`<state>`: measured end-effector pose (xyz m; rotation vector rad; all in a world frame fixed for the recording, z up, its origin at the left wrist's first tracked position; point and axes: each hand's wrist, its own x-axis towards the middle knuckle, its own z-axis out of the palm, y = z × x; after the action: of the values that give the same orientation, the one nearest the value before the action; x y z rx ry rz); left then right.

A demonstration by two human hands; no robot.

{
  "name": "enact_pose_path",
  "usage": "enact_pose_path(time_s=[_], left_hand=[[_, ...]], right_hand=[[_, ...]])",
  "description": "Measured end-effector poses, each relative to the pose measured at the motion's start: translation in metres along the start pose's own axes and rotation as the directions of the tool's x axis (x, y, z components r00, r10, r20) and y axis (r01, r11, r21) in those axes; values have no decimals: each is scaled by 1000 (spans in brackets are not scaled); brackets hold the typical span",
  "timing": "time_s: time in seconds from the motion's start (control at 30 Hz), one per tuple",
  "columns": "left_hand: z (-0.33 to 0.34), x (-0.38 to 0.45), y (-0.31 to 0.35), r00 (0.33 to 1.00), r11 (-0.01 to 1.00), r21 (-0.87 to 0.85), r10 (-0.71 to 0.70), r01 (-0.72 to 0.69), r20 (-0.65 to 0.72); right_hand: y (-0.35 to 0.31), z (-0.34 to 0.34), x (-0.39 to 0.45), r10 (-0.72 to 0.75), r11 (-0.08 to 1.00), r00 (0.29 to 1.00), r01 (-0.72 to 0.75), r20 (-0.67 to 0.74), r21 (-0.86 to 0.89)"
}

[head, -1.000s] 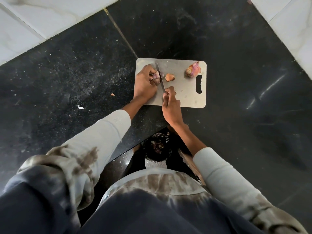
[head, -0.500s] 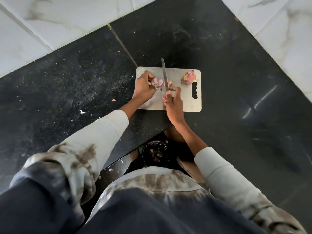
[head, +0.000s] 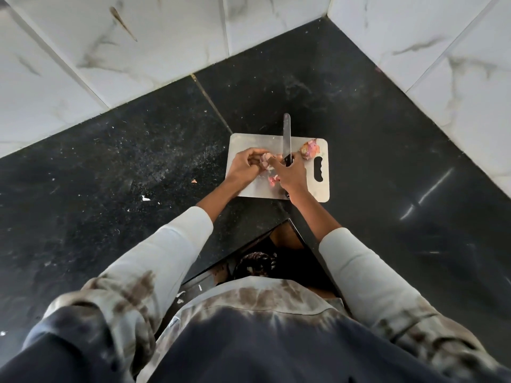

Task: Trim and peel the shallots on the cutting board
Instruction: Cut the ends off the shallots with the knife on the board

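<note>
A pale cutting board (head: 318,193) lies on the black counter. My left hand (head: 244,167) holds a small pinkish shallot (head: 266,159) over the board's middle. My right hand (head: 290,175) grips a knife (head: 287,136) by its dark handle, blade pointing away past the board's far edge, and its fingertips touch the shallot. A piece of pink skin (head: 273,180) lies on the board under my hands. A heap of shallot skins (head: 310,149) sits at the board's far right corner, beside the handle slot (head: 318,170).
The black counter (head: 138,167) is speckled with crumbs and small scraps (head: 145,198). White marble-tiled walls (head: 166,37) meet in a corner behind the board. The counter's front edge lies just under my forearms.
The knife blade has lifted off the board and swung upright, pointing away. My right hand has moved to the shallot that the left hand holds. A skin piece now lies under the hands.
</note>
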<state>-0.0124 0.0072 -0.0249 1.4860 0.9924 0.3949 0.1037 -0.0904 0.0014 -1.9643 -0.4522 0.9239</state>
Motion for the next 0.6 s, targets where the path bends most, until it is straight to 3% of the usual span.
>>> enact_pose_path(time_s=[0.17,0.33,0.6], left_hand=[[-2,-5,2,997,985,160,73,-71,-8],[-3,-6,-1,996,982,169,87,-84,-10],[1,-5,-4,996,975,204,88,-85,-8]], right_hand=[[3,2,2,-20,999,1000,21,14,-28],[5,2,1,-52,998,999,52,4,-20],[2,2,5,37,999,998,-38,-45,-17]])
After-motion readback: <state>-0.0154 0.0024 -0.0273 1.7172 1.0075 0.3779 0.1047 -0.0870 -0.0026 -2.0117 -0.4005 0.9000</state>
